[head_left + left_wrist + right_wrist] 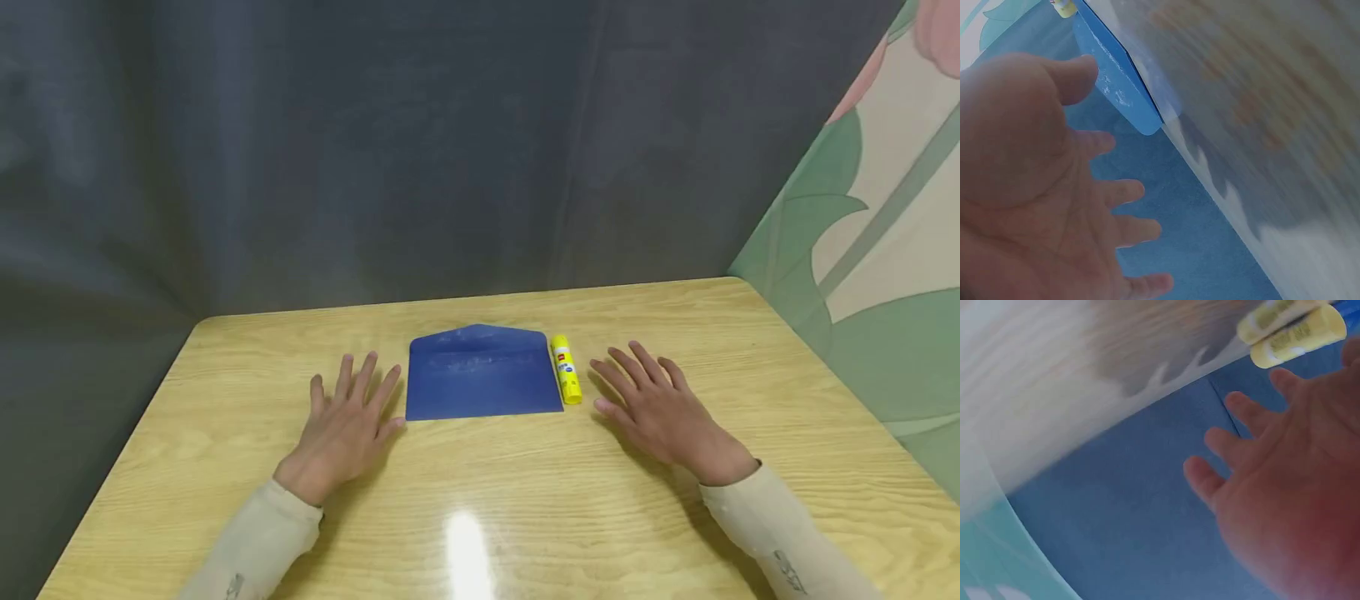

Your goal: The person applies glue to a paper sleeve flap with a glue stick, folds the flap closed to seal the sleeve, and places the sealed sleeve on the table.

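Note:
A blue envelope [483,383] lies on the wooden table with its pointed flap opened toward the back. Whitish smears mark the flap and the strip along its fold. Just right of the envelope lies a yellow glue stick [567,371], its cap on. My left hand [341,433], palm down with fingers spread, is beside the envelope's left edge, thumb near the front corner. On the other side, my right hand [660,412] has its fingers spread a little right of the glue stick. Both palms hold nothing in the wrist views.
The light wooden table [525,492] has rounded back corners and a bright glare spot near the front. A dark curtain [450,167] hangs behind it and along the left. At the right stands a panel with a leaf and flower pattern [885,250].

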Available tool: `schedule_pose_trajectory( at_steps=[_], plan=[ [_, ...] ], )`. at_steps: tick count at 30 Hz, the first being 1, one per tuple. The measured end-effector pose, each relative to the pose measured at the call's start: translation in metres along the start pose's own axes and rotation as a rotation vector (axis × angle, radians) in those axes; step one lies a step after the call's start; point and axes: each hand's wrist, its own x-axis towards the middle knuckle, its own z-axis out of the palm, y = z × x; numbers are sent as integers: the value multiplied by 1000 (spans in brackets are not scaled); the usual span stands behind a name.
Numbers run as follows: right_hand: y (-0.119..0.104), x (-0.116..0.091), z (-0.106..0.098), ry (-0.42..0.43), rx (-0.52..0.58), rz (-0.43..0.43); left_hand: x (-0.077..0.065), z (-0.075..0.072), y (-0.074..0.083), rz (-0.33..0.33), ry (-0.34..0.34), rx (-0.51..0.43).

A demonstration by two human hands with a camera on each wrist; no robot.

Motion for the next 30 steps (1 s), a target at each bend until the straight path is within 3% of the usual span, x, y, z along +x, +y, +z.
schedule_pose_trajectory(
  at_steps=[6,11,18,23,30],
  plan=[
    [-10,14,-2,-37,7,10,0,1,-2,4,-1,13],
    [-22,31,-3,-11,-74,-15,-1,2,-2,21,-5,9],
    [-30,46,-8,-45,-88,73,-1,-2,-1,40,-11,42],
    [-32,50,-12,-127,-96,112,0,-2,0,66,3,56],
    [-33,46,-10,-105,-143,116,1,2,2,97,-14,61]
  ],
)
